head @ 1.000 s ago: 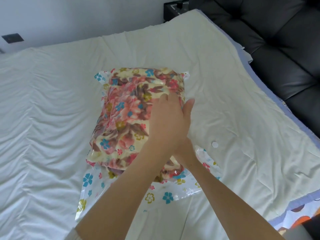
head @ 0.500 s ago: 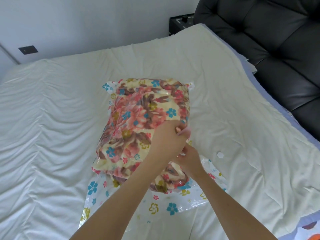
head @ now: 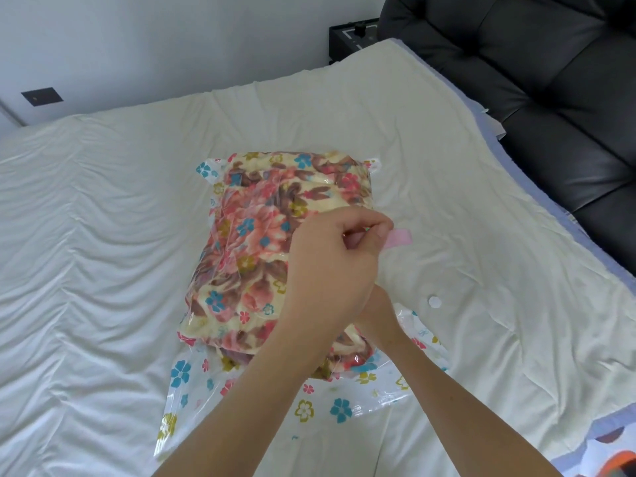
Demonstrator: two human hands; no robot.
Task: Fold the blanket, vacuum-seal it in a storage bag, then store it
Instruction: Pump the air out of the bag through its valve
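A folded floral blanket (head: 254,242) lies inside a clear storage bag (head: 344,407) printed with small flowers, in the middle of the bed. The bag's loose end spreads flat towards me. My left hand (head: 330,266) hovers over the bag's right side, its fingers pinched on a small pink plastic piece (head: 401,237) that sticks out to the right. My right hand (head: 380,316) sits under the left one at the bag's right edge. Only its wrist and back show, and its fingers are hidden.
A small white round disc (head: 434,301) lies on the cream sheet (head: 103,235) just right of the bag. A black padded headboard (head: 550,80) runs along the right. A black nightstand (head: 351,36) stands at the far corner, with a wall socket (head: 42,96) at far left.
My left hand went from lying flat on the bag to a pinched grip, and the pink piece now shows between its fingers. The view has shifted slightly.
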